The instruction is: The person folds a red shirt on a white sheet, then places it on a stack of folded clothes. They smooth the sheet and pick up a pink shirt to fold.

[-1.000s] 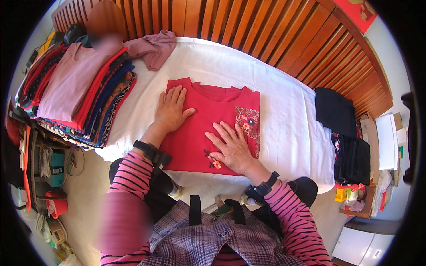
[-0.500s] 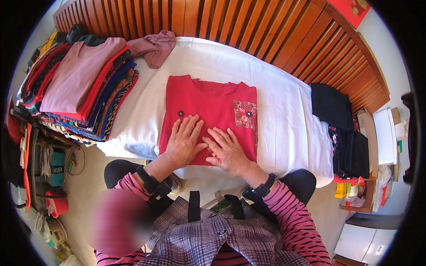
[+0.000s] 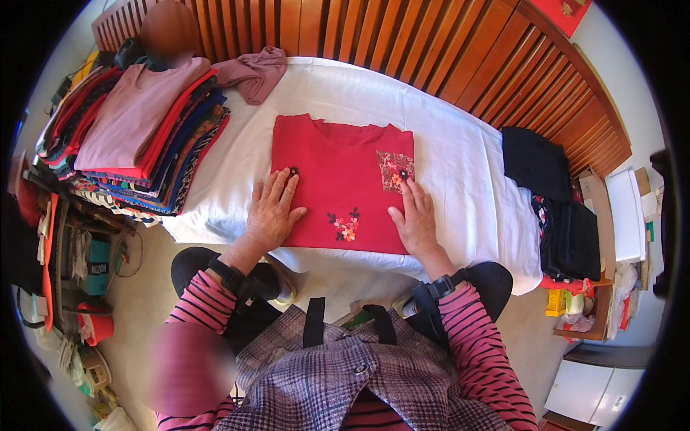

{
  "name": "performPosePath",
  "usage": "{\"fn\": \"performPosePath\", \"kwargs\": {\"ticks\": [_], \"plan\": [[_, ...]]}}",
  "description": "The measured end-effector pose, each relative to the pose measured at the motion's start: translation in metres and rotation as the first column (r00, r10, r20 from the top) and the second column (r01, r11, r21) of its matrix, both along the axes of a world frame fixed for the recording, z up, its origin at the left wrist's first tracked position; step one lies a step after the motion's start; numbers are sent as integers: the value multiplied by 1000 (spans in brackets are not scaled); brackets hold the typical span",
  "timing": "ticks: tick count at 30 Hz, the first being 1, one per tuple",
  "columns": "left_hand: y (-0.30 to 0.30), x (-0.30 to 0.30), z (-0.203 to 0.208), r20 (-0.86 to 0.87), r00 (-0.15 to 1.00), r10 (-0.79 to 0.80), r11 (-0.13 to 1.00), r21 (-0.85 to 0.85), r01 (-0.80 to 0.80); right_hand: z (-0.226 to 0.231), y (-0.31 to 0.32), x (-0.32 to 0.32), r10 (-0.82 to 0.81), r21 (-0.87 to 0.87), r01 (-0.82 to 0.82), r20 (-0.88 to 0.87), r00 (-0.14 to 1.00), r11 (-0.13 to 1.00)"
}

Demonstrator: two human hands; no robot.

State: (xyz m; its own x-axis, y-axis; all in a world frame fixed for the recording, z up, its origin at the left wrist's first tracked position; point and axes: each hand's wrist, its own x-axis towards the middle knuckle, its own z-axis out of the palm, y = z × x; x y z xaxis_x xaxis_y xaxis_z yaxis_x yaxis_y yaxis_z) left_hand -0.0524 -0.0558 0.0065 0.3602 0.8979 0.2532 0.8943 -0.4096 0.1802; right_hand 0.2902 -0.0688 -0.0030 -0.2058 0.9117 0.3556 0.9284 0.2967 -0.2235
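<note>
A red shirt (image 3: 334, 165), folded into a rough rectangle, lies on the white sheet in front of me. Its neckline faces away from me. It has a patterned patch at the upper right and a small flower design near its front edge. My left hand (image 3: 271, 212) rests flat over the shirt's left edge, fingers stretched out, just below a small dark flower. On the opposite edge lies my right hand (image 3: 417, 219), also open, its fingertips touching the bottom of the patch.
A tall stack of folded clothes (image 3: 144, 122) stands at the left, with a crumpled mauve garment (image 3: 255, 75) beside it. Dark folded clothes (image 3: 535, 169) lie at the right end of the white sheet (image 3: 467, 187). A slatted wooden headboard (image 3: 402, 43) runs along the back.
My hands have moved apart, from the middle of the shirt to its left and right edges. The flower design near the front edge is now uncovered.
</note>
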Motion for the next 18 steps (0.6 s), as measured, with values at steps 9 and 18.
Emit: {"fn": "performPosePath", "kwargs": {"ticks": [9, 18], "plan": [[-24, -38, 12, 196, 927, 321, 944, 11, -329, 29, -9, 10, -144, -134, 136, -58, 988, 982], [-40, -29, 19, 280, 813, 511, 851, -293, -435, 24, 6, 19, -351, -515, 48, -510, 785, 856]]}}
